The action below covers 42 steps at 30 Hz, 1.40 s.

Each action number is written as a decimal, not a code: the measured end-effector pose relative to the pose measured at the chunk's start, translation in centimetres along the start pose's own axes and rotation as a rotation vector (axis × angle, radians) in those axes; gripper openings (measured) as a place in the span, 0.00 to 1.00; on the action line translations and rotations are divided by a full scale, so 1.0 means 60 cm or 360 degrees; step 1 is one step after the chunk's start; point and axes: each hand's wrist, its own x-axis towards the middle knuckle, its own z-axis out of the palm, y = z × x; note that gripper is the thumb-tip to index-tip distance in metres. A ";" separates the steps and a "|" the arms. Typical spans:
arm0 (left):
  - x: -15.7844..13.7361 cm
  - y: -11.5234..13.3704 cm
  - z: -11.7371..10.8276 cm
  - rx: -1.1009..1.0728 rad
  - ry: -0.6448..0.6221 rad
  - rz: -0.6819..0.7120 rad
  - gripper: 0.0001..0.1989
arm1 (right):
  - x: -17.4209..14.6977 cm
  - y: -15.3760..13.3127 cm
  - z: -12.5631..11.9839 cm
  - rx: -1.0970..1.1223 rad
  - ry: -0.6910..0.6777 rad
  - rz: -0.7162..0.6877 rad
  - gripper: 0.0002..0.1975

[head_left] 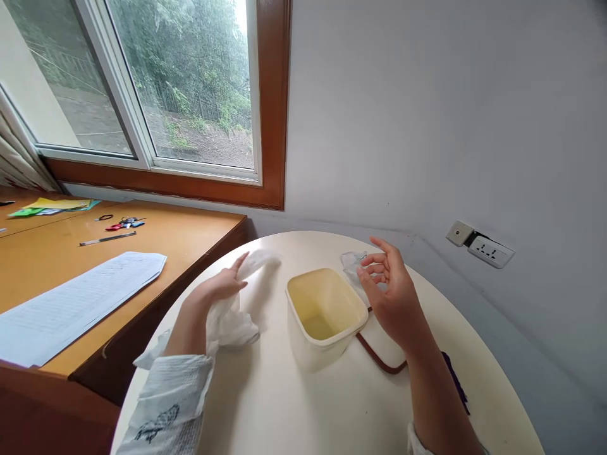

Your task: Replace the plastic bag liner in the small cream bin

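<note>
A: What did the head view show at the centre?

B: A pale yellow tub [327,292] stood upright and open on a round white table [284,417], between a person's two bare hands.

A: And the left hand [222,285]?

B: It reached in over the table's left side, thumb and forefinger apart, above crumpled clear plastic [232,327]. More film showed past the fingertips; whether the other fingers had hold of any could not be told.

A: The right hand [387,292]?

B: It was raised, half open, beyond the tub's right edge, fingers loosely curled, with nothing visible in its grasp. A second piece of clear plastic [351,264] lay just behind the fingertips; contact could not be judged.

A: What lay below that arm?

B: A white lid with a brown rim [385,339], partly hidden by the forearm, beside the tub, and a dark purple item [456,381] at the right.

A: The surroundings?

B: Printed papers [90,303], a pen [108,239] and keys [127,224] rested on a wooden desk [199,230] at far left, under a window [190,82].
</note>
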 end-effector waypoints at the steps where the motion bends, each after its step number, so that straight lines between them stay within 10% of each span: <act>1: 0.004 -0.004 0.009 0.0070 -0.0056 0.0009 0.39 | -0.001 0.000 0.000 -0.0009 -0.0024 -0.0009 0.24; 9: 0.018 0.016 0.030 0.0625 0.0042 0.0161 0.35 | 0.000 0.000 -0.005 -0.0084 -0.0056 -0.0032 0.25; 18: 0.033 -0.001 0.096 0.0661 -0.0332 0.0026 0.34 | -0.001 0.001 -0.019 -0.0160 -0.0039 -0.0063 0.23; 26: -0.024 0.064 0.002 0.0489 -0.0136 0.0363 0.34 | 0.011 0.022 -0.052 -0.0358 0.0058 0.0015 0.15; 33: -0.134 0.166 -0.032 0.0240 -0.0376 0.0713 0.24 | 0.009 0.024 -0.069 -0.0497 -0.0520 0.0227 0.15; 42: -0.134 0.189 -0.001 0.0291 -0.0400 0.0781 0.22 | 0.000 0.025 -0.051 -0.0440 -0.1082 -0.0118 0.15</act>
